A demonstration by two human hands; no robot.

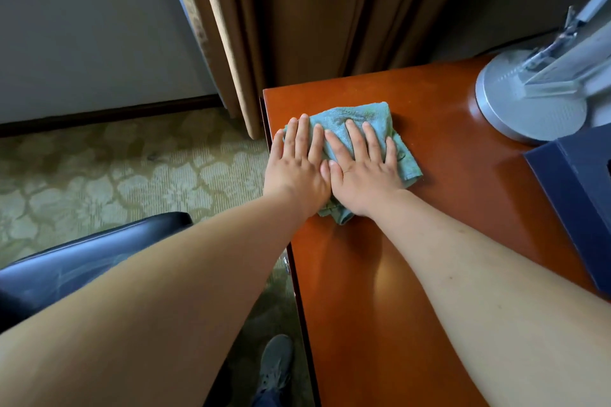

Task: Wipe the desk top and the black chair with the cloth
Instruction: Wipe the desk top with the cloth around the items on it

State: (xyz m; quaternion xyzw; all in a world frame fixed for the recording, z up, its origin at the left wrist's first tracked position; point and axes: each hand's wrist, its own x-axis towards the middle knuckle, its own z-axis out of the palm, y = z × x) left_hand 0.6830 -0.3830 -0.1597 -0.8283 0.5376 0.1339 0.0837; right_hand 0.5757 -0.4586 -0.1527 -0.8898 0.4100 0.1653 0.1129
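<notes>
The desk top is reddish polished wood and fills the lower right of the view, with its far left corner beside a brown curtain. The black chair stands at the lower left, under the left forearm, and looks not yet touched. A silver lamp base and a dark blue box sit to the right. The cloth is a teal terry towel, crumpled, lying near that far left corner. The left hand and the right hand lie flat on top of it, side by side, fingers stretched and slightly spread, pressing and not gripping. Most unwiped surface seems to lie toward the person and rightward; I judge the next stroke goes there
</notes>
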